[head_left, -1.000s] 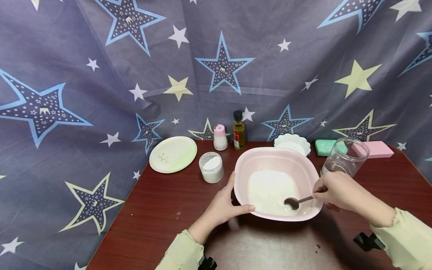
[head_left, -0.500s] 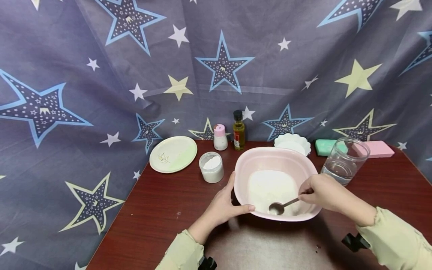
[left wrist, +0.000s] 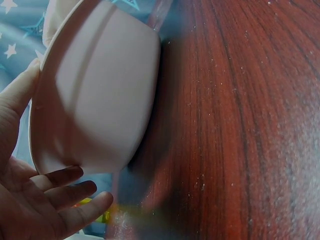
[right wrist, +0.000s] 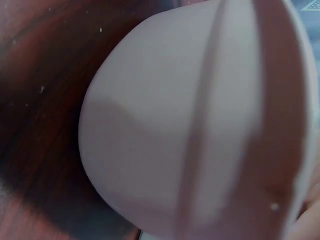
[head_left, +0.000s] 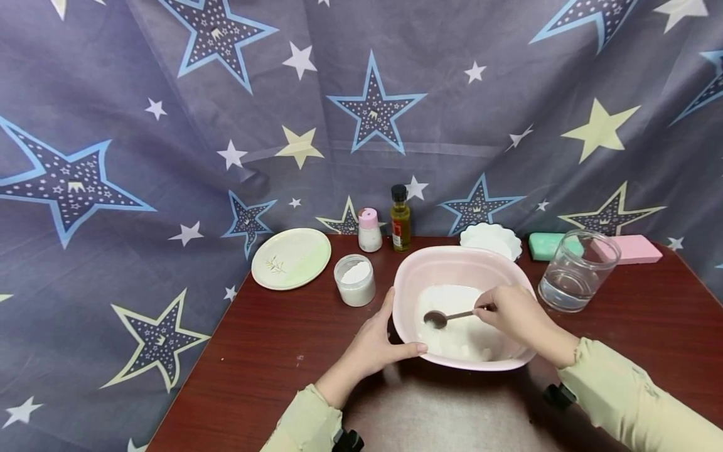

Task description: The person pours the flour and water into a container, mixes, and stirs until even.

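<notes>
A pale pink basin (head_left: 463, 257) stands on the table with white powder (head_left: 452, 342) in its bottom. My left hand (head_left: 375, 342) holds the basin at its near left corner, the thumb over the rim and the fingers along the outer wall. In the left wrist view the outer fingers of that left hand (left wrist: 45, 200) lie against or just below the wall. My right hand (head_left: 522, 320), over the basin, pinches the handle of a dark brown spoon (head_left: 436, 319), whose bowl is in the powder. The right wrist view is mostly filled by the basin's outer wall (right wrist: 150, 115).
Left of the basin are a jar of white powder (head_left: 356, 285) and a plate (head_left: 290, 258). Behind stand a pink-capped shaker (head_left: 369, 232), an oil bottle (head_left: 400, 220) and a scalloped white dish (head_left: 497, 235). A glass of water (head_left: 570, 285) and green (head_left: 545, 246) and pink blocks (head_left: 635, 249) are at right.
My right hand has moved the spoon leftward through the powder, from the basin's near right side to its left side. The left hand stays on the basin.
</notes>
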Demonstrator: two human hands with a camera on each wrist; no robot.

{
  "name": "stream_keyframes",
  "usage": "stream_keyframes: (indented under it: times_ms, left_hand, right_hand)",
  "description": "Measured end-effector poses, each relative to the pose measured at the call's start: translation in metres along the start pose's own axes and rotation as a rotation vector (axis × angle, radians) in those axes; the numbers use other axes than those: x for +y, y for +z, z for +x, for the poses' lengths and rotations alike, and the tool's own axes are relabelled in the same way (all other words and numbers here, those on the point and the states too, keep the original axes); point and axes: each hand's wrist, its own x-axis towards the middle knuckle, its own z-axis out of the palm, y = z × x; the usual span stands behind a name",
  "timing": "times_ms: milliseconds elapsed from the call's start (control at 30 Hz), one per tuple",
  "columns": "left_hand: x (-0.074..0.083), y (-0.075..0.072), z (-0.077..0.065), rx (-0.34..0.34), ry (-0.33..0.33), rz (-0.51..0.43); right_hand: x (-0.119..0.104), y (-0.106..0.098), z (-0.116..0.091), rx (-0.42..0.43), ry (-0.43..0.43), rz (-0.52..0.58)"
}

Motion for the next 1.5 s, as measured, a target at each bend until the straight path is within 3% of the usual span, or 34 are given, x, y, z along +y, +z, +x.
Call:
stream_keyframes:
  times_ms: [300,600,1100,1500]
  left_hand:
    - [0.001,0.0,0.001,0.0,0.005,0.002]
    - [0.002,0.001,0.001,0.001,0.005,0.003]
    - [0.001,0.0,0.001,0.002,0.004,0.0]
    - [0.001,-0.001,0.001,0.0,0.01,-0.008]
  right_hand:
    - [0.008,0.0,0.008,0.07,0.091,-0.073]
    - [0.022,-0.01,0.003,0.105,0.105,-0.117]
    - [0.026,-0.04,-0.012,0.029,0.081,-0.209]
    - [0.021,-0.047,-0.017,-0.014,0.086,-0.238]
